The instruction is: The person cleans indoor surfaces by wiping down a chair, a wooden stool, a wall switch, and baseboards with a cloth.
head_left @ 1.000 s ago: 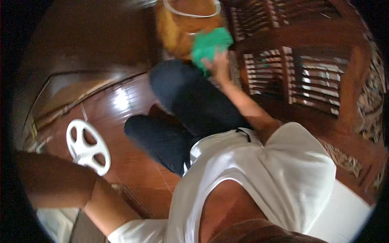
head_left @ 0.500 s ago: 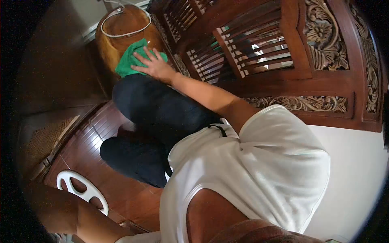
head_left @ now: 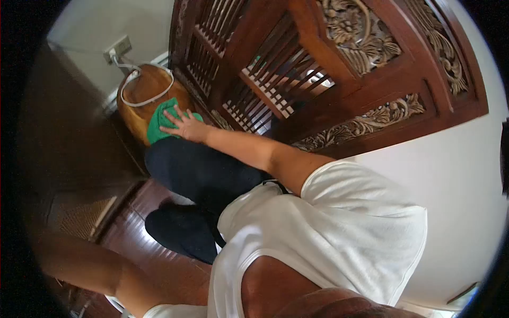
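My right hand [head_left: 185, 126] lies with fingers spread on a green cloth [head_left: 158, 121], which rests against the near side of a rounded, polished wooden stool-like object [head_left: 135, 115]. A white cable [head_left: 151, 100] loops over the top of that wooden piece. My left arm reaches to the lower left, and the left hand itself does not show.
A carved dark wooden panel with slats [head_left: 339, 100] stands along the right. A dark cabinet [head_left: 79, 132] is at the left. Behind the wooden piece, a plug sits in a wall outlet [head_left: 117, 49]. Part of a white object [head_left: 117, 305] shows at the lower left.
The view has swung, bringing the outlet into sight and leaving little of the white object visible. My right hand stays spread on the green cloth.
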Tool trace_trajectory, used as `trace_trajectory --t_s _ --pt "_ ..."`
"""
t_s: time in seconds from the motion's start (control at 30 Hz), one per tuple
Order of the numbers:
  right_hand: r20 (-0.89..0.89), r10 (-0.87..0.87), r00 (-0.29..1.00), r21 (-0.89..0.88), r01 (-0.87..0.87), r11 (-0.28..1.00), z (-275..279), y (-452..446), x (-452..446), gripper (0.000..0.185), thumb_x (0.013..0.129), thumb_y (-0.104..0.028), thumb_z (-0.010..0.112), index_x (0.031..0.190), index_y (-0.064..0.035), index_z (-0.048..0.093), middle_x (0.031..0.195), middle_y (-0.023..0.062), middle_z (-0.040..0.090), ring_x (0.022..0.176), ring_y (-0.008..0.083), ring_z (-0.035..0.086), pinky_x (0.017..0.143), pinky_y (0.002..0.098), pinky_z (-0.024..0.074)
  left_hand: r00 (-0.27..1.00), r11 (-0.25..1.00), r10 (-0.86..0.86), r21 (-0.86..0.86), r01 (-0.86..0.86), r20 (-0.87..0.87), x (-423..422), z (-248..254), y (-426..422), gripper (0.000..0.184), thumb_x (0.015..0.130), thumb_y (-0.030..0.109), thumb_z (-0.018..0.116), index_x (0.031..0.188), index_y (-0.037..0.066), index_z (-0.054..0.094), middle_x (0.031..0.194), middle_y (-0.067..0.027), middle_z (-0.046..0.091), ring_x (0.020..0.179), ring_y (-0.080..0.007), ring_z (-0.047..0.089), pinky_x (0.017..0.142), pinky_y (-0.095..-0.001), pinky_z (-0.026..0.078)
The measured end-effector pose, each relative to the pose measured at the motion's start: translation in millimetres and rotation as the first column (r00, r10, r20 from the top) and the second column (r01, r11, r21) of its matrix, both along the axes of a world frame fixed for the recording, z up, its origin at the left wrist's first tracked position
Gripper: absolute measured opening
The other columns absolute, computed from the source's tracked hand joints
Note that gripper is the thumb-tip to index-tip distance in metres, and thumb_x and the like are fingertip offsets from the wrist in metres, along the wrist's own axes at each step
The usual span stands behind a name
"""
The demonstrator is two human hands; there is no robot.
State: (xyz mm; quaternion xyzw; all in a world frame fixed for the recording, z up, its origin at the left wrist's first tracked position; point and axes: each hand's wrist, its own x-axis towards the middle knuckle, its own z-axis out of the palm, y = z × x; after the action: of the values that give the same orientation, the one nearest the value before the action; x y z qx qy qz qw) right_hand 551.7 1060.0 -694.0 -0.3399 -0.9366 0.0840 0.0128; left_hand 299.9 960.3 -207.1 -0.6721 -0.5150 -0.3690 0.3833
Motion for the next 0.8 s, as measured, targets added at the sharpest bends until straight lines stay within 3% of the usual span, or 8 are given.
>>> trace_trajectory --t_s 0.2,0.27,0.33,0.43,0.53,0.63,0.67,0.8 --pt "0.108 0.006 0.994 0.018 -0.008 1.000 34 -6 1 0.071 0.088 -0.007 0.046 0.145 -0.0377 0.017 0.153 0.0106 -0.009 0.137 0.0470 -0.001 0.104 0.0655 0.0228 0.698 0.706 -0.613 -0.139 0.694 0.370 141 -104 28 0.044 0.079 0.004 0.061 0.122 0.006 0.056 0.120 -0.0128 0.059 0.107 -0.0222 0.058 0.091 -0.0328 0.045" --pt "-0.157 0.074 0.985 0.210 -0.040 0.977 -19 13 0 0.060 0.090 -0.016 0.046 0.143 -0.0340 0.024 0.153 0.0113 0.001 0.136 0.0480 0.003 0.101 0.0669 0.0269 0.484 0.505 -0.702 -0.114 0.855 0.521 183 -137 61 0.043 0.077 0.001 0.059 0.119 0.007 0.057 0.122 -0.0162 0.055 0.115 -0.0314 0.051 0.098 -0.0402 0.041" --pt "-0.467 0.096 0.879 0.117 -0.046 0.992 -5 7 1 0.059 0.089 -0.032 0.044 0.144 -0.0348 0.022 0.153 0.0094 0.005 0.137 0.0443 0.008 0.102 0.0664 0.0210 0.480 0.480 -0.663 -0.166 0.861 0.574 219 -182 95 0.053 0.076 0.003 0.062 0.127 0.007 0.049 0.129 -0.0169 0.049 0.118 -0.0346 0.048 0.098 -0.0405 0.040" --pt "-0.093 0.030 0.995 0.542 0.025 0.840 -14 1 -3 0.069 0.085 -0.058 0.042 0.145 -0.0385 0.014 0.155 0.0040 0.001 0.139 0.0398 0.004 0.108 0.0629 0.0096 0.576 0.460 -0.522 -0.362 0.811 0.629 257 -216 116 0.073 0.075 0.007 0.066 0.139 0.007 0.031 0.141 -0.0243 0.030 0.123 -0.0422 0.040 0.099 -0.0435 0.039" --pt "-0.010 0.007 1.000 0.396 -0.003 0.918 12 -9 2 0.084 0.074 -0.065 0.051 0.144 -0.0421 0.010 0.154 0.0054 -0.007 0.140 0.0394 -0.002 0.105 0.0664 0.0137 0.619 0.517 -0.441 -0.380 0.767 0.649 279 -233 129 0.084 0.078 0.009 0.068 0.144 0.005 0.016 0.145 -0.0304 0.013 0.127 -0.0466 0.031 0.100 -0.0500 0.036" --pt "0.072 0.014 0.997 0.140 -0.024 0.990 42 -15 4 0.070 0.085 -0.059 0.039 0.145 -0.0411 0.009 0.155 0.0067 0.002 0.139 0.0430 0.005 0.106 0.0644 0.0085 0.547 0.578 -0.463 -0.231 0.783 0.697 289 -238 146 0.082 0.080 0.010 0.066 0.144 0.004 0.015 0.145 -0.0297 0.017 0.127 -0.0459 0.032 0.101 -0.0481 0.035" --pt "0.069 0.012 0.998 0.128 -0.021 0.992 40 -15 3 0.070 0.085 -0.059 0.039 0.145 -0.0409 0.009 0.155 0.0063 0.002 0.139 0.0428 0.004 0.106 0.0643 0.0080 0.552 0.628 -0.503 -0.158 0.762 0.665 292 -242 155 0.077 0.083 0.010 0.063 0.143 0.001 0.016 0.138 -0.0276 0.031 0.121 -0.0424 0.040 0.095 -0.0465 0.041" --pt "0.036 0.007 0.999 0.155 -0.013 0.988 28 -11 1 0.070 0.085 -0.058 0.040 0.145 -0.0394 0.010 0.155 0.0068 0.001 0.139 0.0438 0.004 0.106 0.0640 0.0074 0.584 0.615 -0.397 -0.267 0.742 0.708 290 -236 168 0.057 0.085 0.006 0.059 0.135 -0.001 0.031 0.114 -0.0224 0.051 0.099 -0.0386 0.055 0.078 -0.0444 0.049"
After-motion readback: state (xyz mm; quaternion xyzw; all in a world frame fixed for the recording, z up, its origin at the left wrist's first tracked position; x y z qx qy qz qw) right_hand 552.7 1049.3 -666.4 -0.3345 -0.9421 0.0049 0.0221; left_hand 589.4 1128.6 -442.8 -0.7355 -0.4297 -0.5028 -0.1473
